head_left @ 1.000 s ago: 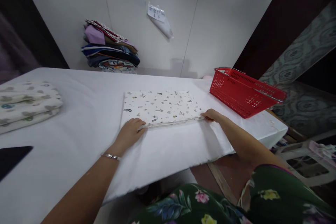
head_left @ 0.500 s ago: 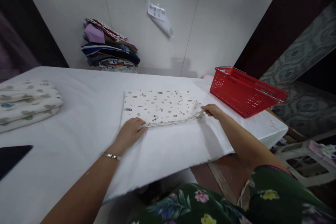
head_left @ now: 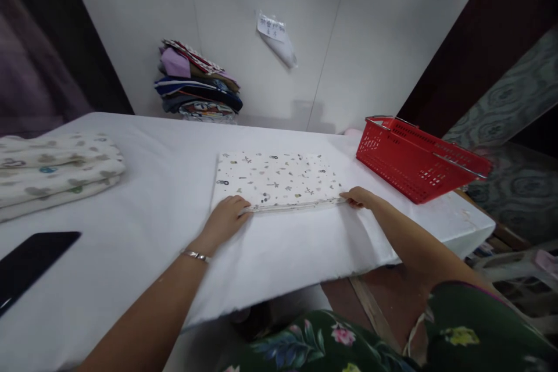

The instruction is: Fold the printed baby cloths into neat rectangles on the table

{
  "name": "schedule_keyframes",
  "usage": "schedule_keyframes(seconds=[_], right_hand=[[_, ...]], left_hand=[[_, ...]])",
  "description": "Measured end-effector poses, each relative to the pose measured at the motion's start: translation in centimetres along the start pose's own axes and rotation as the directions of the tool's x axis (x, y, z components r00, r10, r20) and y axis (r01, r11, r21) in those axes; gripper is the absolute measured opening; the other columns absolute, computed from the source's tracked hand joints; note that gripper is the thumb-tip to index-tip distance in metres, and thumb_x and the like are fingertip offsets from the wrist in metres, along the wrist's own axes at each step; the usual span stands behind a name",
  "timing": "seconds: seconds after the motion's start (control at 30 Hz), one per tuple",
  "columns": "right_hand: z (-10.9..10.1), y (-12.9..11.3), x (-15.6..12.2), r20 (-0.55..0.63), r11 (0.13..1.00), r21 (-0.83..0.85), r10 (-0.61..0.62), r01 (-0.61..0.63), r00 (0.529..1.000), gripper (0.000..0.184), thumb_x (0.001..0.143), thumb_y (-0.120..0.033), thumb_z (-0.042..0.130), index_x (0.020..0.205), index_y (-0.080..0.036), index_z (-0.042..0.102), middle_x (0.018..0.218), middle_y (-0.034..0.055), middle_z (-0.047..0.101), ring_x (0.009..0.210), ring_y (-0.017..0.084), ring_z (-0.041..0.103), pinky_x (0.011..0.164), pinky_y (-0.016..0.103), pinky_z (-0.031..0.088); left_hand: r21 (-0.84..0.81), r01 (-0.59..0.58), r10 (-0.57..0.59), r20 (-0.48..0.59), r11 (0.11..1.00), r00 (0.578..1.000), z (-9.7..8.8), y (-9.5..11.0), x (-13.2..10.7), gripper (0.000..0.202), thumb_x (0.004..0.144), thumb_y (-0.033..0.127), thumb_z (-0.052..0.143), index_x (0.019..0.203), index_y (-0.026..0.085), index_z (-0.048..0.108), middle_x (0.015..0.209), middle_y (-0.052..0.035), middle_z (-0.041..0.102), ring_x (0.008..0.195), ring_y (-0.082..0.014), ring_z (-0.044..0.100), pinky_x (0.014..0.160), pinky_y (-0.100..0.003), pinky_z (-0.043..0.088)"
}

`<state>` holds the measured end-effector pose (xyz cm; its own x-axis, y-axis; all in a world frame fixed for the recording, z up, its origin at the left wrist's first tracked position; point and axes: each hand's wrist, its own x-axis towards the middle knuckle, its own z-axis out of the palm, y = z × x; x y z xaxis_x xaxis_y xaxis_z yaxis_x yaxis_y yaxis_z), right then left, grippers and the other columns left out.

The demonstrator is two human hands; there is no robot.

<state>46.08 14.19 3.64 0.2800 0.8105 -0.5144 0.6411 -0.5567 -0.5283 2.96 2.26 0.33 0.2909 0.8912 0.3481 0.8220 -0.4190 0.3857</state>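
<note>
A white cloth (head_left: pixel 279 180) with a small grey and green print lies folded flat in layers on the white-covered table (head_left: pixel 288 261). At its near left corner, my left hand (head_left: pixel 226 218) grips the layered edge, thumb under and fingers on top. My right hand (head_left: pixel 357 197) pinches the near right corner, its fingers closed on the cloth. Between the two hands the near edge runs almost straight.
Another printed cloth (head_left: pixel 61 171) lies folded at the far left, with a black flat device (head_left: pixel 35 261) nearer me. A red basket (head_left: pixel 418 160) stands at the right end. Stacked folded fabrics (head_left: pixel 198 84) rise against the back wall, where a paper note (head_left: pixel 276 35) hangs.
My right hand has lowered the near right corner, which was lifted and wrinkled and now lies flatter. My left hand stays on the left corner. The view has shifted slightly left.
</note>
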Motion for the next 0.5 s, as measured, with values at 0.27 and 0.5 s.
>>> schedule_keyframes(seconds=[0.27,0.5], right_hand=[[0.3,0.0,-0.5,-0.039,0.988,0.078,-0.133,0.136,0.990,0.025,0.078,-0.030,0.061,0.061,-0.017,0.048,0.044,-0.0024,0.047,0.039,0.009,0.043,0.040,0.020,0.034],[0.6,1.4,0.0,-0.076,0.976,0.068,-0.202,0.208,0.976,0.023,0.079,-0.030,0.057,0.063,-0.020,0.043,0.039,-0.0060,0.037,0.035,0.008,0.034,0.036,0.020,0.027]], left_hand=[[0.043,0.006,-0.004,-0.030,0.999,1.000,0.0,-0.1,-0.6,0.019,0.084,0.030,0.055,0.099,0.020,0.062,0.101,-0.0060,0.061,0.095,-0.0211,0.052,0.087,-0.037,0.042],[0.052,0.049,-0.050,0.004,0.997,0.999,-0.6,0.1,-0.5,0.018,0.081,0.023,0.057,0.097,0.020,0.063,0.100,-0.0053,0.061,0.096,-0.0208,0.052,0.088,-0.037,0.042]])
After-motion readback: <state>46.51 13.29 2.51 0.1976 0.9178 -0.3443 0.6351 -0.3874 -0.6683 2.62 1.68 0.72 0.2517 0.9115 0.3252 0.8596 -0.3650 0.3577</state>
